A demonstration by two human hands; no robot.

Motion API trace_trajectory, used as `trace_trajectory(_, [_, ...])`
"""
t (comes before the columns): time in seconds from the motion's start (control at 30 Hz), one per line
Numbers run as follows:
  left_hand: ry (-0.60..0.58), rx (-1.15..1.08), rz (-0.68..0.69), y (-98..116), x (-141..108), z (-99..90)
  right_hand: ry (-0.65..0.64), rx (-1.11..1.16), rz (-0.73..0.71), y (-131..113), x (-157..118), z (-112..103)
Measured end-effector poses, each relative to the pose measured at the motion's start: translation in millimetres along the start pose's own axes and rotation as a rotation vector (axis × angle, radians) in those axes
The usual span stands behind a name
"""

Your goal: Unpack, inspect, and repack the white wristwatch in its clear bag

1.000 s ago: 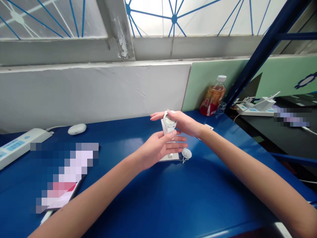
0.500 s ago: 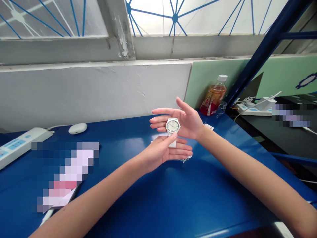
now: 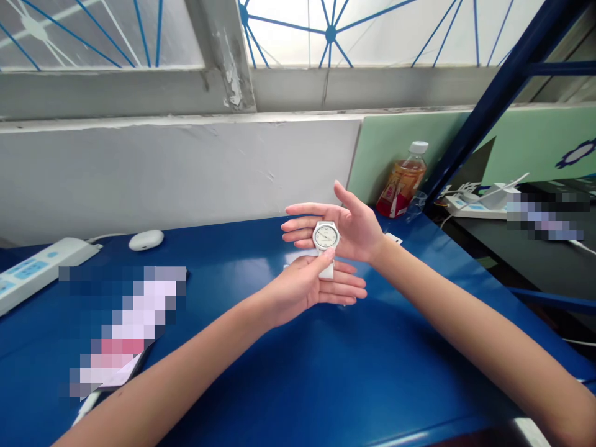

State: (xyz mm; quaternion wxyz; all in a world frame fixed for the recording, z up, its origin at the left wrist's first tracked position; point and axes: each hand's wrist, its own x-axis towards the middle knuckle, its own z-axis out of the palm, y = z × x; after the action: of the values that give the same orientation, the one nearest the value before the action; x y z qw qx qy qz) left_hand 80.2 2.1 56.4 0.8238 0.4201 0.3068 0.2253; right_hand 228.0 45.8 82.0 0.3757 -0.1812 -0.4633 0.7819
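A white wristwatch (image 3: pixel 326 236) with a round pale dial lies face up between my two hands, above the blue table (image 3: pixel 298 379). My left hand (image 3: pixel 310 284) is palm up, its thumb pressing the strap just below the dial and its fingers stretched to the right under the strap. Behind it, my right hand (image 3: pixel 356 230) is open, palm showing, thumb raised and fingers pointing left. The watch head rests against the palm and fingers of my right hand.
On the left are a white power strip (image 3: pixel 46 268), a white earbud case (image 3: pixel 146 240) and a blurred-out phone (image 3: pixel 135 323) with a cable. A drink bottle (image 3: pixel 401 186) stands at the back right by a blue metal post (image 3: pixel 484 93). Another power strip (image 3: pixel 479 208) lies beyond.
The fingers of my left hand have shifted slightly to the right and down. The thumb of my right hand has moved slightly right. The watch has barely moved.
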Motion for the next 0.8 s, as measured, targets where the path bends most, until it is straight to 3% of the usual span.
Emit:
trace_trajectory(0.5, [0.055, 0.032, -0.006, -0.9, 0.3, -0.5, -0.009, -0.044, -0.022, 1.9, 1.2, -0.6])
trace_trajectory(0.8, [0.014, 0.028, -0.015, -2.3, 0.2, -1.3, -0.025, -0.019, -0.013, 1.8, 0.2, -1.1])
